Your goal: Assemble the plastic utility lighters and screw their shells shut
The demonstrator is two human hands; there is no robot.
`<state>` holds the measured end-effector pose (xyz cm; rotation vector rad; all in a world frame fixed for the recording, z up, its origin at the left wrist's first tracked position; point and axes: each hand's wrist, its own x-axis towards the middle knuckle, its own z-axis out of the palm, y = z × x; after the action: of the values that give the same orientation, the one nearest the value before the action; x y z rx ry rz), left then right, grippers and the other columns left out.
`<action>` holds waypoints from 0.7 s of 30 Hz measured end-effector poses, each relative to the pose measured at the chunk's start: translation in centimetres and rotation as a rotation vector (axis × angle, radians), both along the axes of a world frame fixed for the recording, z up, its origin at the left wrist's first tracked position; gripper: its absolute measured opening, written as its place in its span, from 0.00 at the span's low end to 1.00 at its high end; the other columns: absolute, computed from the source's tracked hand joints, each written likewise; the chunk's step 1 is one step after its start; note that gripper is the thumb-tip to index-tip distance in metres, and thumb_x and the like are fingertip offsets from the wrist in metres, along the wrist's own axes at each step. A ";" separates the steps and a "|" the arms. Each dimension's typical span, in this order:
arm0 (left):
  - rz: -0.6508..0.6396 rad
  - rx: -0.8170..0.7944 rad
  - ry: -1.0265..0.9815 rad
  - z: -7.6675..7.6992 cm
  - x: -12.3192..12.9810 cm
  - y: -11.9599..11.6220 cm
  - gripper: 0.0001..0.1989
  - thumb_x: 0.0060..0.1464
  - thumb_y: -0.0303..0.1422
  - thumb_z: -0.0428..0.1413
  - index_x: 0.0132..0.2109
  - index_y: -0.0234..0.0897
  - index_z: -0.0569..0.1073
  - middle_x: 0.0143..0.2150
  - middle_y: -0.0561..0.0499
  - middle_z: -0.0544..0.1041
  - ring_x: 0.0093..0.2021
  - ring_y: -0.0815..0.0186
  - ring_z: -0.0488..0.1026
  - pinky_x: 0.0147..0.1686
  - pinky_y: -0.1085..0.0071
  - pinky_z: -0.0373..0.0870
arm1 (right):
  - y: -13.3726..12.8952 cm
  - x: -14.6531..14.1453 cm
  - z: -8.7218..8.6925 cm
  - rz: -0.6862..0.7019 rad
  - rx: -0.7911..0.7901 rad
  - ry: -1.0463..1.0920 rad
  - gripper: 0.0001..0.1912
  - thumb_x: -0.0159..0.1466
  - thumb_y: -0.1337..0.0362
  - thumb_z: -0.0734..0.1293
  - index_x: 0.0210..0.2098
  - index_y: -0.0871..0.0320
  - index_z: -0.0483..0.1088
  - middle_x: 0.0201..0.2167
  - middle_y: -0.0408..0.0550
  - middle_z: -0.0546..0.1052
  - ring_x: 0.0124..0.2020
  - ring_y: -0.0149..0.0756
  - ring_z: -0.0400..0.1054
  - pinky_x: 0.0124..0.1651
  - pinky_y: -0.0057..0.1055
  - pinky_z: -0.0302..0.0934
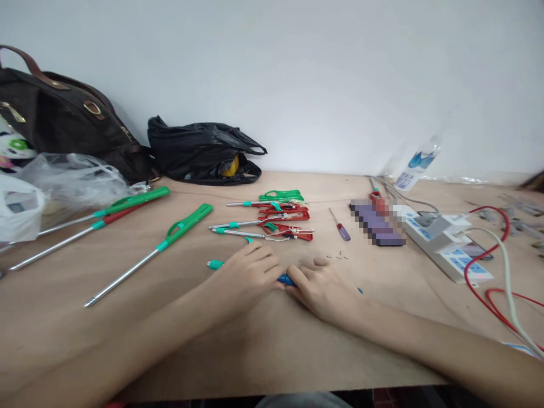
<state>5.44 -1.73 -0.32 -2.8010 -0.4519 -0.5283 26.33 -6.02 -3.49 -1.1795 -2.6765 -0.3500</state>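
Observation:
Near the table's middle, my left hand (255, 266) is closed over a blue lighter (285, 280), whose teal collar (215, 264) sticks out to the left. My right hand (322, 281) is closed round the blue lighter's right part, close beside my left. The fingers hide most of its body. Just beyond my hands lie several opened red lighters (289, 214) with metal tubes and wires, and a green casing (281, 195). A purple-handled screwdriver (343, 232) and small screws (340, 256) rest beyond my right hand.
Long green lighters (185, 226) and a red one (114, 217) lie left. Behind are a brown bag (63, 119), a black plastic bag (199, 153) and a bottle (419, 161). A power strip (446, 249), a purple phone-like object (380, 224) and a red cable (467, 275) are right.

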 end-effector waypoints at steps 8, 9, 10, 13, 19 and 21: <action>0.192 -0.458 0.084 4.0 -5.7 3.8 0.10 0.64 0.36 0.51 0.45 0.39 0.76 0.42 0.51 0.79 0.41 0.63 0.74 0.38 0.71 0.66 | 1.2 1.7 1.0 -0.088 0.064 0.002 0.08 0.70 0.64 0.60 0.34 0.59 0.63 0.24 0.46 0.77 0.21 0.35 0.69 0.31 0.33 0.46; 0.205 -0.467 0.082 3.9 -5.9 4.0 0.11 0.65 0.35 0.49 0.44 0.40 0.76 0.41 0.51 0.79 0.40 0.64 0.74 0.38 0.72 0.65 | 1.2 1.8 1.0 -0.087 0.070 -0.002 0.08 0.70 0.64 0.60 0.34 0.59 0.63 0.24 0.46 0.77 0.21 0.35 0.69 0.31 0.33 0.46; 0.213 -0.461 0.080 3.6 -5.8 4.1 0.12 0.65 0.34 0.48 0.43 0.40 0.76 0.40 0.52 0.79 0.38 0.64 0.74 0.36 0.72 0.65 | 1.2 1.8 1.0 -0.084 0.073 -0.006 0.08 0.70 0.64 0.60 0.34 0.59 0.63 0.24 0.46 0.77 0.21 0.35 0.69 0.31 0.33 0.46; 0.231 -0.396 0.092 3.1 -5.1 3.9 0.14 0.66 0.35 0.47 0.39 0.39 0.77 0.34 0.52 0.78 0.35 0.64 0.73 0.34 0.73 0.63 | 1.2 1.7 1.0 -0.071 0.072 -0.002 0.08 0.70 0.65 0.60 0.34 0.59 0.62 0.23 0.45 0.77 0.20 0.34 0.68 0.31 0.33 0.45; 0.260 -0.432 0.088 4.6 -4.7 2.9 0.20 0.62 0.45 0.52 0.57 0.42 0.70 0.40 0.52 0.79 0.35 0.64 0.74 0.33 0.74 0.64 | 1.2 1.8 1.4 -0.044 0.072 0.022 0.11 0.72 0.63 0.56 0.34 0.59 0.61 0.22 0.45 0.76 0.20 0.34 0.68 0.30 0.32 0.44; 0.259 -0.421 0.065 5.1 -5.4 3.1 0.20 0.63 0.46 0.51 0.56 0.42 0.71 0.44 0.51 0.79 0.39 0.62 0.75 0.36 0.73 0.66 | 1.4 2.2 1.6 -0.040 0.101 0.033 0.12 0.73 0.63 0.55 0.33 0.58 0.61 0.21 0.45 0.76 0.19 0.33 0.67 0.31 0.32 0.44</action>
<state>0.01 1.39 4.74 -3.0662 -0.9969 -0.3126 28.52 -4.58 -1.90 -1.1994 -2.5771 -0.4625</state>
